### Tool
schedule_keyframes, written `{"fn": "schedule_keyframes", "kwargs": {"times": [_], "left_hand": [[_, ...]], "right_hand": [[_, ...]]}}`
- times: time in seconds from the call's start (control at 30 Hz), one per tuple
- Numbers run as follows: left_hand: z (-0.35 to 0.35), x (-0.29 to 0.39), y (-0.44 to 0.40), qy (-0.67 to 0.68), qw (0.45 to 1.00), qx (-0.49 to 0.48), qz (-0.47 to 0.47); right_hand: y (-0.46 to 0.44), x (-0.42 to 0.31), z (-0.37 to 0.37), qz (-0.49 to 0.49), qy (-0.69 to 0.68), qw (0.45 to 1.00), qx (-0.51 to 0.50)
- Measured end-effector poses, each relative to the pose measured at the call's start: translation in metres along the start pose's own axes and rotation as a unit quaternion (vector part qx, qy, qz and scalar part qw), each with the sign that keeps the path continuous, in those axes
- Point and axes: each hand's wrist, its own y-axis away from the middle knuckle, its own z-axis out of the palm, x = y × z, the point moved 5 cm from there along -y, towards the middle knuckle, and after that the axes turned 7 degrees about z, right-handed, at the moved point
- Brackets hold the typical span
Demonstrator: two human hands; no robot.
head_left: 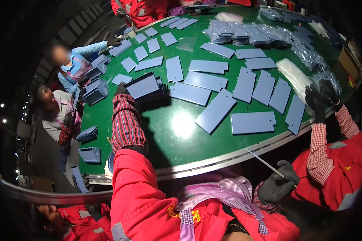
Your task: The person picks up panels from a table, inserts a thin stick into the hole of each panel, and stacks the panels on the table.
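Note:
My left hand [122, 89], in a dark glove, reaches far over the green table and has its fingers closed at the left edge of a blue-grey panel [144, 86]. More panels lie under or behind this one, mostly in shadow. Near the front edge of the table, my right hand [278, 182], also gloved, is wrapped round a thin pale stick [265, 162]. The stick slants up to the left, its tip close to the metal table rim. Flat blue panels with small notches and holes, such as one large panel [216, 111], are spread right of my left hand.
Plastic-wrapped panels [245, 32] pile up at the back right. A white plastic roll [292, 76] lies near a co-worker's gloved hands [315, 100]. Other people sit at the left, beside standing panel stacks [90, 154]. A metal rim [213, 160] edges the green table [157, 150].

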Motion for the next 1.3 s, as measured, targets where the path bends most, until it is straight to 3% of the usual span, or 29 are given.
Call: {"fn": "schedule_keyframes", "kwargs": {"times": [0.37, 0.43, 0.47, 0.57, 0.6, 0.63, 0.7, 0.77, 0.83, 0.97, 1.03, 1.1, 1.23, 1.3], "left_hand": [[0.005, -0.030, 0.070, 0.277, 0.949, -0.149, -0.023], [0.019, -0.045, 0.072, 0.418, 0.886, -0.155, -0.127], [0.022, -0.017, 0.103, 0.453, 0.866, -0.150, -0.151], [0.031, -0.001, 0.135, 0.477, 0.841, -0.190, -0.169], [0.027, 0.009, 0.149, 0.467, 0.859, -0.188, -0.099], [0.027, 0.014, 0.163, 0.467, 0.859, -0.187, -0.101], [0.020, 0.016, 0.176, 0.376, 0.915, -0.123, -0.078], [0.025, -0.012, 0.172, 0.393, 0.906, -0.122, -0.102], [0.023, -0.030, 0.171, 0.310, 0.944, -0.098, -0.055], [0.021, -0.013, 0.214, 0.430, 0.882, -0.084, -0.172], [0.020, -0.027, 0.211, 0.441, 0.881, -0.076, -0.155], [0.023, -0.047, 0.207, 0.464, 0.859, -0.038, -0.213], [0.015, -0.024, 0.231, 0.444, 0.873, 0.000, -0.202], [0.007, -0.014, 0.238, 0.367, 0.910, 0.017, -0.194]], "right_hand": [[0.015, -0.006, -0.011, 0.002, -0.032, 0.999, -0.014], [0.021, 0.000, -0.014, 0.048, -0.087, 0.995, -0.009], [0.020, -0.005, -0.010, 0.038, -0.083, 0.996, -0.012], [0.022, -0.007, -0.011, 0.032, -0.097, 0.995, -0.014], [0.022, -0.005, -0.012, 0.033, -0.097, 0.995, -0.015], [0.024, -0.004, -0.014, 0.033, -0.074, 0.997, -0.006], [0.024, -0.004, -0.016, 0.035, -0.051, 0.998, 0.002], [0.024, -0.007, -0.014, 0.035, -0.073, 0.997, -0.015], [0.025, -0.005, -0.015, 0.033, -0.092, 0.995, -0.025], [0.026, -0.006, -0.014, 0.027, -0.096, 0.994, -0.036], [0.025, -0.006, -0.012, 0.024, -0.097, 0.994, -0.050], [0.025, -0.005, -0.011, 0.030, -0.094, 0.993, -0.060], [0.024, -0.003, -0.005, 0.034, -0.093, 0.993, -0.065], [0.026, 0.001, -0.004, 0.036, -0.101, 0.992, -0.064]]}}
